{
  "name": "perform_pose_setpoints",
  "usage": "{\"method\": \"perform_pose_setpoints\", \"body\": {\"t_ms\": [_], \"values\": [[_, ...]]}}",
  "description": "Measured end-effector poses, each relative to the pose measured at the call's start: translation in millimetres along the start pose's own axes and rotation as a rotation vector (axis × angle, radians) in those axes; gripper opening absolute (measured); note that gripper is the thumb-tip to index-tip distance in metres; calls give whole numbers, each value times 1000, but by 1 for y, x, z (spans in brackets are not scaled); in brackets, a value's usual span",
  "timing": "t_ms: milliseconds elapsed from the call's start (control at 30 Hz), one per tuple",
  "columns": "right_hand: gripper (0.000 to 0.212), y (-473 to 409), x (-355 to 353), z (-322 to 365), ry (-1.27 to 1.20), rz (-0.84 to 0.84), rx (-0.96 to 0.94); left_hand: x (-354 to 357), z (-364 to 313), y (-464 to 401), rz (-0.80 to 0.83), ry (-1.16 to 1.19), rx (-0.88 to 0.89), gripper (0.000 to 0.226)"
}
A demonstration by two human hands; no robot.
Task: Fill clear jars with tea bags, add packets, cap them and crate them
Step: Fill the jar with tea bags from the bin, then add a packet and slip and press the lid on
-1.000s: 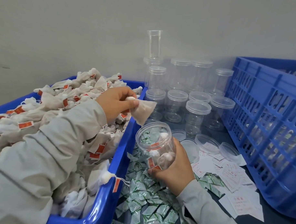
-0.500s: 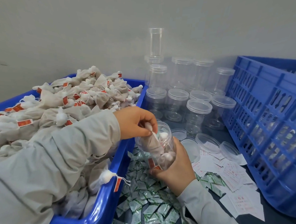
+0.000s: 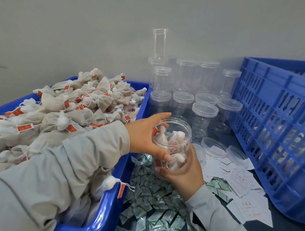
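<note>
A clear jar (image 3: 180,133), uncapped and holding several white tea bags with red tags, is tilted toward me at the centre. My right hand (image 3: 186,173) grips it from below and behind. My left hand (image 3: 144,135) lies against the jar's left side, with the index finger stretched over the rim, the thumb on the outer wall, and other fingertips showing through the plastic at the mouth. It holds no tea bag. A heap of tea bags (image 3: 79,109) fills the blue bin (image 3: 110,200) on the left. Green packets (image 3: 154,193) lie under the jar.
Several empty capped jars (image 3: 203,117) stand stacked behind, against the wall. Loose clear lids (image 3: 214,145) and white paper slips (image 3: 236,178) lie right of the jar. A big blue slatted crate (image 3: 277,119) stands along the right side.
My left hand carried a tea bag from the bin to the jar, pushed it in and let it go. Its fingers are now spread over the rim. The right hand kept hold of the jar.
</note>
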State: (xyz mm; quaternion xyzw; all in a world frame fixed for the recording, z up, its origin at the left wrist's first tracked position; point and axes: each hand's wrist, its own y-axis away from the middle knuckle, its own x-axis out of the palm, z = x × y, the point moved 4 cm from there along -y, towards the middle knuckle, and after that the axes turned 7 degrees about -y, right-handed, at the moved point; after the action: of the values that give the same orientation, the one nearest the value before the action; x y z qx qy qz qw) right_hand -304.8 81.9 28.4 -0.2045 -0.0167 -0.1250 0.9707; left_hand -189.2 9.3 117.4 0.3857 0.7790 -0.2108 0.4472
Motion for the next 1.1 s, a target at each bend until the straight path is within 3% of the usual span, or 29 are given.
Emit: {"method": "perform_pose_setpoints", "body": {"t_ms": [100,200,267,300,433,500,633,867,1100], "values": [[79,-1,1,6,45,-6,-31,3,-3,-2,-85,45,4,124],[96,-7,-7,10,136,77,-25,-1,-1,-4,-242,183,-29,114],[115,-12,-16,7,336,123,82,-8,3,-5,-352,316,-62,103],[113,-14,-23,3,512,119,137,-13,5,-5,-403,364,-74,102],[45,-14,-31,-10,888,225,196,-32,14,0,-577,353,-129,111],[38,-11,-26,-19,956,320,229,-34,15,3,-624,317,-155,108],[47,-9,-18,-28,1056,397,269,-21,20,-2,-569,319,-183,96],[22,-9,-20,-23,1057,387,258,-2,15,-8,-423,136,-172,100],[40,-7,-20,-27,1079,348,280,1,15,-7,-369,57,-168,102]]}}
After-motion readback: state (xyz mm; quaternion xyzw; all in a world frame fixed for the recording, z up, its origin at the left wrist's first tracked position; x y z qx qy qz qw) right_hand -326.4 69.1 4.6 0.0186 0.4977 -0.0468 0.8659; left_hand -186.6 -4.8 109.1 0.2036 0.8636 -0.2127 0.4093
